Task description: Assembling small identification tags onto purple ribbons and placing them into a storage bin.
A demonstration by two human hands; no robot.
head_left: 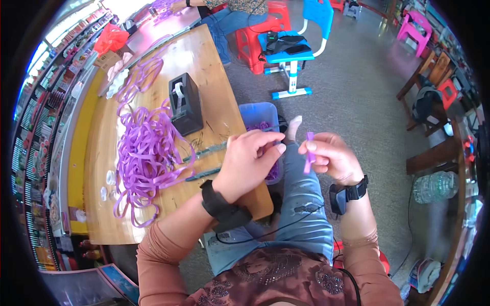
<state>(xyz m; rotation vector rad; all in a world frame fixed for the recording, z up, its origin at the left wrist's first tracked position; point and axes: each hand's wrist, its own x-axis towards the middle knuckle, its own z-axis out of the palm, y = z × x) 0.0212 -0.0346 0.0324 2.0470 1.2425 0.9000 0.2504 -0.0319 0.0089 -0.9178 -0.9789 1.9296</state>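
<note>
Between the thumb and fingers of my right hand [334,157] is a short piece of purple ribbon [309,162], held upright above my leg. My left hand [250,159] is beside the table's right edge, its thumb and fingertips brought together; whatever they may hold is too small to make out. A gap separates the two hands. On the table, left of my left hand, lies a tangled heap of purple ribbon [145,158]. A black tape dispenser [186,109] stands just beyond it. Below my left hand, a blue plastic bin [261,109] contains purple pieces, partly hidden by the hand.
The wooden table [219,92] has dark green strips [206,151] along its right side. A blue chair [288,56] with dark devices on it and a red stool [250,48] are ahead. Another person sits at the far end. Stocked shelves [38,137] line the left.
</note>
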